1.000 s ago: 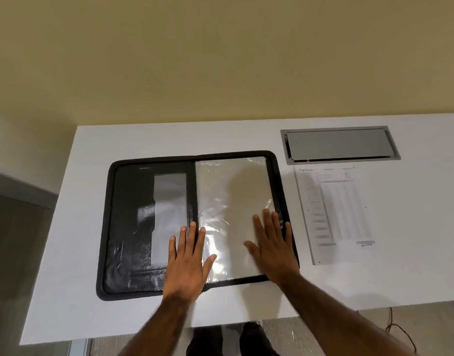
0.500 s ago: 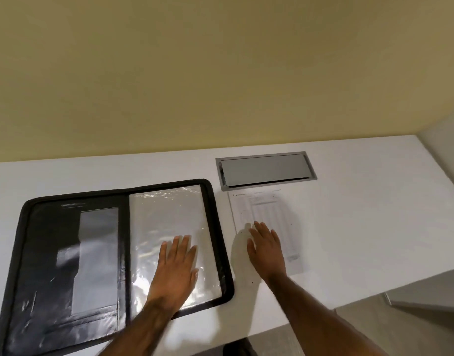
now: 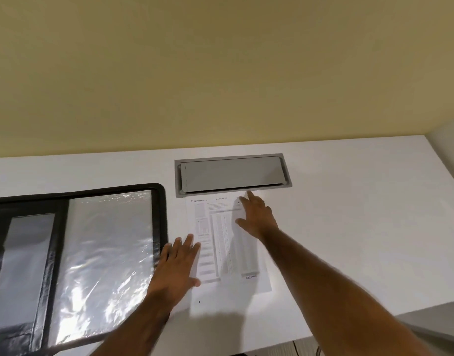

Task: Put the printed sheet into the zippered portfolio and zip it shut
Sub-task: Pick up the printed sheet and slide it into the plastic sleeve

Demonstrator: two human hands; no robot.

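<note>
The white table (image 3: 349,227) carries the black zippered portfolio (image 3: 162,214), lying open just left of the white printed sheet (image 3: 220,240), which lies flat outside it. Picking up the sheet seems the step in hand: the left hand (image 3: 178,263) rests flat, fingers straight, on its near-left edge, and the right hand (image 3: 256,217), fingers spread, touches its far corner. Next, an edge likely needs lifting for a grip.

To the right of the printed sheet (image 3: 222,242) the white table (image 3: 349,227) gives my hands open room, but the open portfolio (image 3: 162,214) crowds its left edge and the grey cable hatch (image 3: 233,173) borders its far end.
</note>
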